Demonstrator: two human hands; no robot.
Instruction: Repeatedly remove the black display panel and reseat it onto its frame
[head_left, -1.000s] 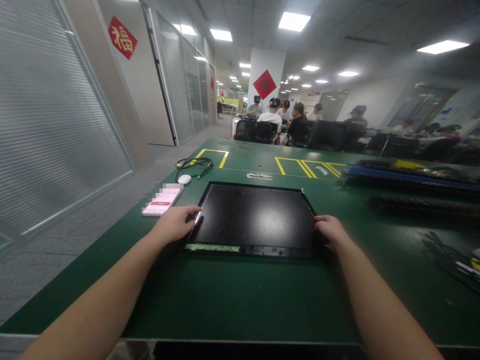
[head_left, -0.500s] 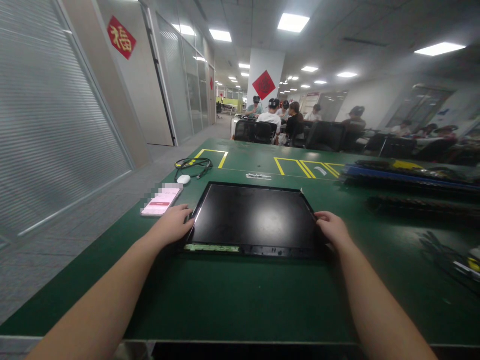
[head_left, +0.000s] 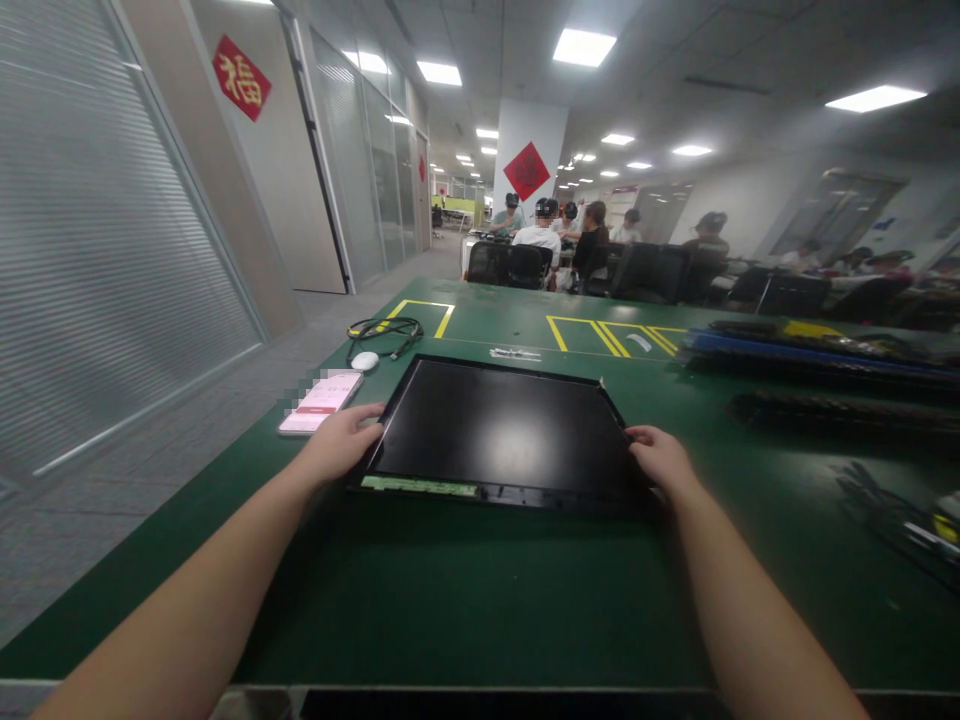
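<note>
Between my hands, over the green table (head_left: 480,600), is a black LCD screen panel (head_left: 502,425) lying face up. A strip of green circuit board (head_left: 420,487) shows along the left part of its near edge. My left hand (head_left: 346,437) grips the panel's left edge, thumb on the rim and fingers partly hidden behind it. On the opposite edge my right hand (head_left: 661,457) holds on, its thumb and forefinger at the frame. The panel's left side looks slightly raised and the right side lower; its underside is hidden.
A phone (head_left: 321,402), a white mouse (head_left: 365,362) and a coiled black cable (head_left: 386,335) lie left of the panel. Yellow tape (head_left: 555,333) marks the far tabletop. Dark parts on a blue strip (head_left: 750,350) and loose cables (head_left: 892,520) are at right. People sit beyond.
The panel's left side has come up a little and its far edge has shifted slightly up in view. My left hand has closed further around the left edge; my right hand has barely moved.
</note>
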